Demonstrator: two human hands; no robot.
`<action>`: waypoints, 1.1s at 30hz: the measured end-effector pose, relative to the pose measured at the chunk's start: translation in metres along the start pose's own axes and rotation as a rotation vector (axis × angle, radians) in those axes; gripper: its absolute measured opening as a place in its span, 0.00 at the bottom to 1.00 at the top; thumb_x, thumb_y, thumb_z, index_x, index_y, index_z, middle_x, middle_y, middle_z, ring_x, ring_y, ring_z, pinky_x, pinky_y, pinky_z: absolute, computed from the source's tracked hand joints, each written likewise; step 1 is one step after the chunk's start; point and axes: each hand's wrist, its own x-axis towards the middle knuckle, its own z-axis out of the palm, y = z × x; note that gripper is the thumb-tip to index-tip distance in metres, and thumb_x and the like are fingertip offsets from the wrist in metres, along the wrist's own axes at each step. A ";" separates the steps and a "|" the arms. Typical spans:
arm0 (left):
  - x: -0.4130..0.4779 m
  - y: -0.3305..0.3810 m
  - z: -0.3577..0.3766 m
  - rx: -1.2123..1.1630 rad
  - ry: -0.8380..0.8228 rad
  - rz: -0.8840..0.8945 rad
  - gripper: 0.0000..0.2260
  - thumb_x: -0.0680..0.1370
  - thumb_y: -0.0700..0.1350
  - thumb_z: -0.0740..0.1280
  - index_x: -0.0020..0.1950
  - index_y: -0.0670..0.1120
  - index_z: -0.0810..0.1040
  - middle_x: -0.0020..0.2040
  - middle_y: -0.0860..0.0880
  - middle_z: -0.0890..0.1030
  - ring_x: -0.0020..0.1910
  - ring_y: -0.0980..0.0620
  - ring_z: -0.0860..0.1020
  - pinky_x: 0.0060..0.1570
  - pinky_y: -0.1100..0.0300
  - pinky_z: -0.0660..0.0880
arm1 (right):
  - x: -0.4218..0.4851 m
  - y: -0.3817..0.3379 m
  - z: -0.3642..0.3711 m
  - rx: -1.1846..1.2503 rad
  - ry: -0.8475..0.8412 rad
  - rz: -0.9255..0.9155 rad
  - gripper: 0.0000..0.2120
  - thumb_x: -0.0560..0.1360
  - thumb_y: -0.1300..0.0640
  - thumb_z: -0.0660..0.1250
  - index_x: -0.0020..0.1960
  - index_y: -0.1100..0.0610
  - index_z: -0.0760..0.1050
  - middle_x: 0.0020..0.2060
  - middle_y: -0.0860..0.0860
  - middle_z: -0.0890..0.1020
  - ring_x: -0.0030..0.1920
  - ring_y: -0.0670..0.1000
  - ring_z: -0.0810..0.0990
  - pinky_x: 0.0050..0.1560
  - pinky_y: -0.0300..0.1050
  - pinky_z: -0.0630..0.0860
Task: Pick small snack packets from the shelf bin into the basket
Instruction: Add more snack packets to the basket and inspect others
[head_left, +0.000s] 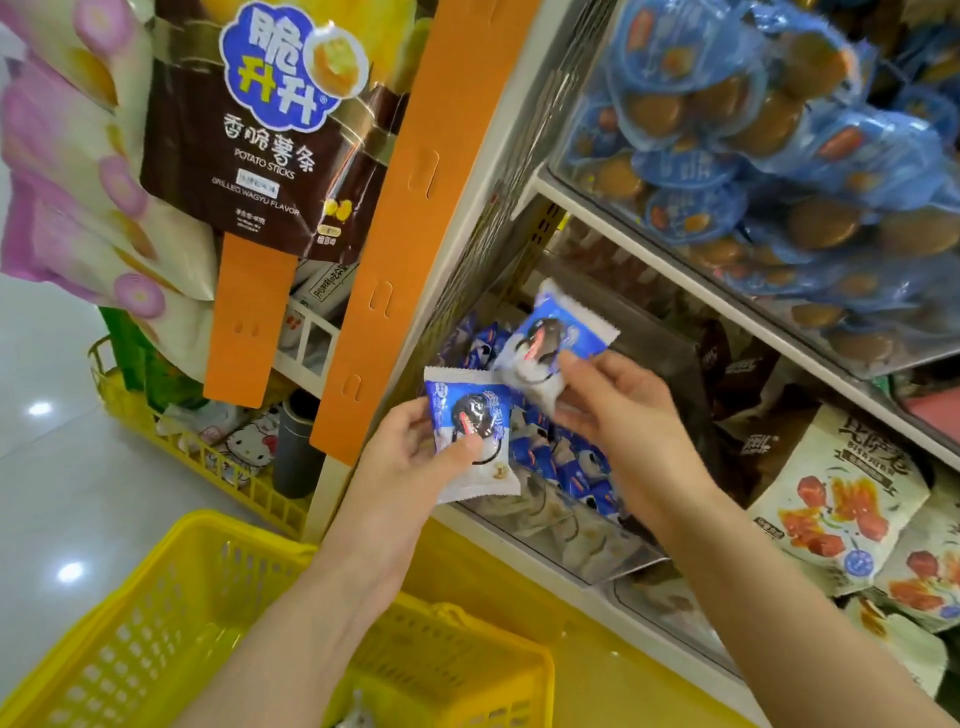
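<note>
Two small snack packets are in the hands, one each. Nearest the camera, the yellow basket (171, 551) sits low in the view, beneath the left forearm. A small pale item lies at its bottom edge; what it is cannot be told.

The left hand (405, 457) pinches the first packet (470, 431), thumb on the printed face and fingers behind it. This blue-and-white packet is held just in front of the shelf bin (571, 535).

The right hand (623, 410) pinches the second packet (556, 338) by its lower edge, thumb and fingers curled on it. This packet is tilted and sits above the bin, just beside the first packet and higher.

The bin has a clear front wall and holds a heap of matching blue packets (571, 467).

- To the right of the bin: white pouches with red print (841, 499).
- Behind them: dark brown pouches (748, 374).
- On the shelf above: blue-film packs (779, 130), piled.
- To the left: an orange upright strip (405, 208) and a hanging brown bag marked "POTATO STICKS" (249, 156).
</note>
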 end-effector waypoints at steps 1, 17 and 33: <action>0.001 0.000 -0.001 0.006 0.006 0.002 0.27 0.63 0.46 0.71 0.62 0.49 0.73 0.55 0.49 0.81 0.52 0.54 0.81 0.55 0.55 0.76 | 0.015 0.004 -0.005 -0.023 0.128 -0.007 0.05 0.75 0.56 0.66 0.41 0.55 0.77 0.35 0.48 0.83 0.34 0.43 0.81 0.34 0.32 0.76; 0.018 -0.005 -0.004 0.113 -0.059 0.011 0.19 0.71 0.39 0.71 0.59 0.52 0.73 0.50 0.55 0.83 0.48 0.62 0.81 0.41 0.72 0.75 | 0.165 0.082 -0.035 -0.646 0.395 0.073 0.15 0.77 0.55 0.64 0.60 0.61 0.73 0.57 0.58 0.78 0.58 0.56 0.77 0.55 0.45 0.70; 0.023 -0.003 -0.007 0.108 -0.083 0.036 0.20 0.71 0.38 0.70 0.60 0.52 0.72 0.51 0.55 0.82 0.49 0.61 0.81 0.40 0.73 0.75 | 0.200 0.088 -0.042 -1.004 0.075 0.093 0.20 0.75 0.40 0.62 0.34 0.56 0.68 0.32 0.54 0.73 0.34 0.52 0.71 0.43 0.47 0.67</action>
